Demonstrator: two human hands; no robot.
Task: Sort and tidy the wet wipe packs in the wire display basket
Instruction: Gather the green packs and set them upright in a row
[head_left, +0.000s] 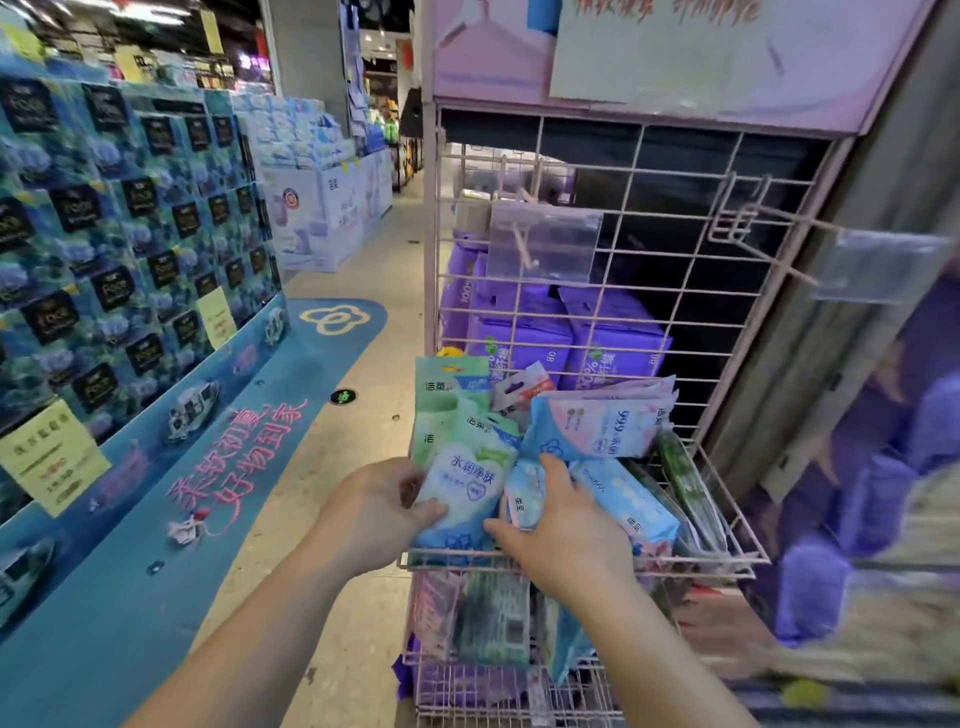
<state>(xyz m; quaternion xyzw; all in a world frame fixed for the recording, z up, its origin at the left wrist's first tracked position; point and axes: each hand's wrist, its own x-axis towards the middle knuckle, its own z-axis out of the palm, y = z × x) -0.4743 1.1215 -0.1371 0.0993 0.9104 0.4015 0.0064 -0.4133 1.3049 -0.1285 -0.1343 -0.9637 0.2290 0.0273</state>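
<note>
Currently we're pinching green-white pack (467, 488) with left hand (376, 512) fingers, right hand (563, 535) fingers spread, steadying blue packs (621, 501) in wire basket (727, 558).

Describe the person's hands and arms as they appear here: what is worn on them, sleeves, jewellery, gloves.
Both arms are bare up to the bottom edge of the picture: no sleeves show. The left hand and the right hand wear no gloves, and no ring, watch or bracelet is visible on fingers or wrists. Fingernails are too blurred to judge. No markings or bandages show.
</note>
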